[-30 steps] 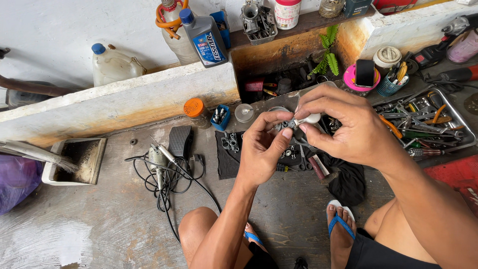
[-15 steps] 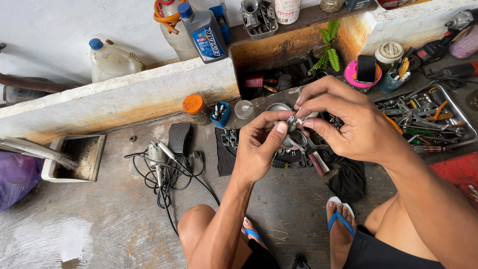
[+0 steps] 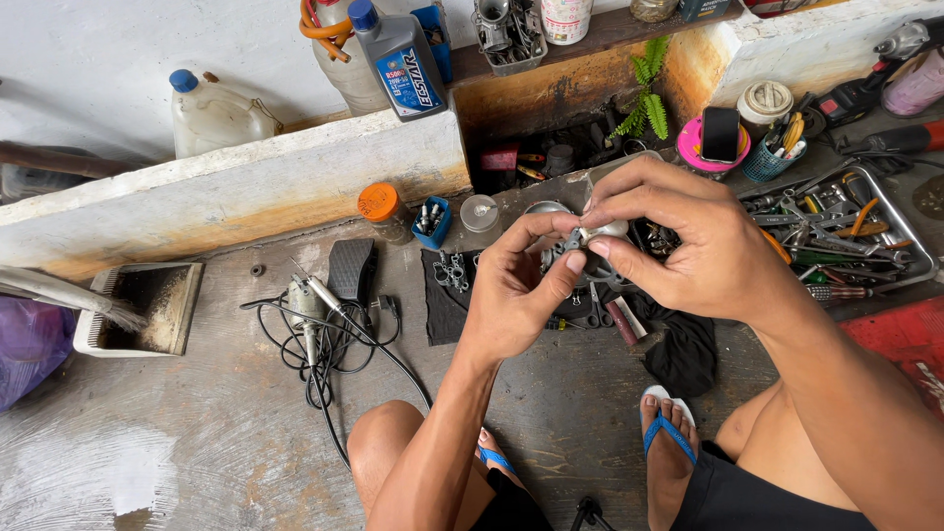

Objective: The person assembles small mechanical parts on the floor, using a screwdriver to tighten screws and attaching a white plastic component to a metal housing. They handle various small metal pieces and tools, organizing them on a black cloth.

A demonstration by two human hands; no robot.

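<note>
Both hands raised over concrete floor point(image 3: 197, 433), meeting at centre. Left hand point(image 3: 516, 290) and right hand point(image 3: 688, 246) pinch small metal part point(image 3: 595, 236) between fingertips; part held in air above black cloth point(image 3: 678, 344). Metal tool tray point(image 3: 890, 221) just right of right hand. Rotary tool with coiled cable point(image 3: 315, 315) lies well left. Orange-capped jar point(image 3: 381, 206) against ledge.

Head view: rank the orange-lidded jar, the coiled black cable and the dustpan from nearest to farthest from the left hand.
Measured from the left hand, which pinches a small metal part together with the right hand:
1. Orange-lidded jar, up and to its left by the ledge.
2. Coiled black cable, on the floor to its left.
3. Dustpan, far left.
The jar and cable are fairly close to call.
</note>
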